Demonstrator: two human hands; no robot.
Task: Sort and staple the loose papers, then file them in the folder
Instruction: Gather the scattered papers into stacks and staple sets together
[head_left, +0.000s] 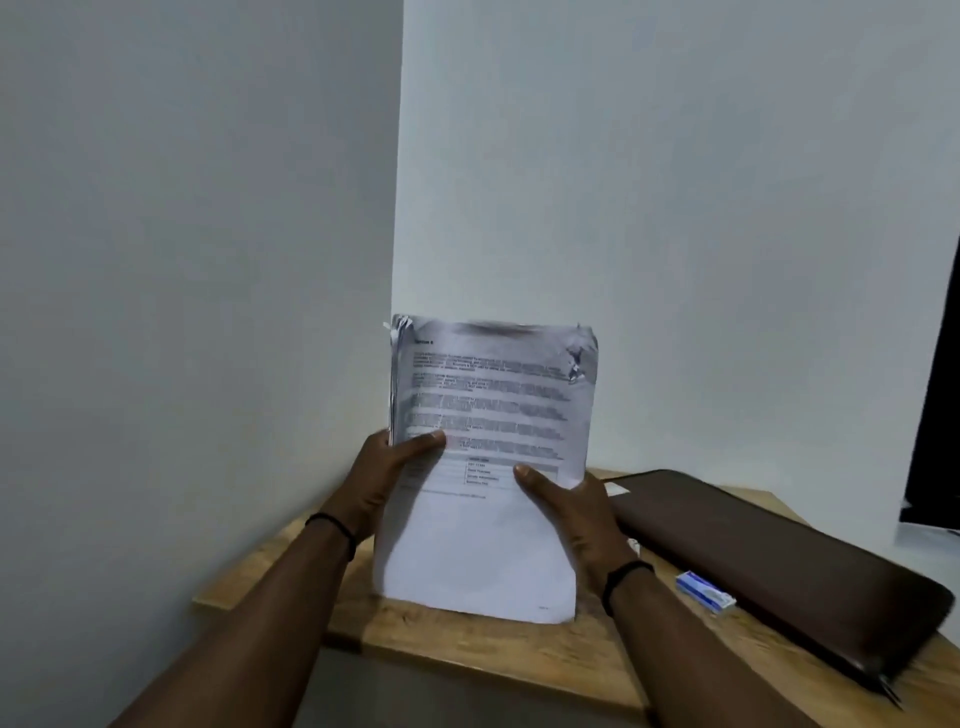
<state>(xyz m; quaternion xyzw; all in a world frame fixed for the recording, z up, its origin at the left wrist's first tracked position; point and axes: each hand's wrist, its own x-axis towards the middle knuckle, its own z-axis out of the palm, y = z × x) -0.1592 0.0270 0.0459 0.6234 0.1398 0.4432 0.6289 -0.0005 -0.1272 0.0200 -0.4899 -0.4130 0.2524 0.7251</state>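
While the stack of papers (488, 467) is held upright above the wooden table (467, 654), it is gripped at its sides by the left hand (387, 480) and the right hand (576, 512), thumbs pressed on the front sheet. Curled, dog-eared top corners could be caught and sheets left misaligned when squared. The closed brown folder (769, 561) and a small staple box (705, 591) are lying to the right.

The stack of papers (488, 467) at the frame's centre is white with blurred black print and a small table. The folder (769, 566) at lower right is dark brown, the little box (705, 591) beside it white and blue, the table (467, 644) light wood-grain, the walls (197, 208) pale grey-white.
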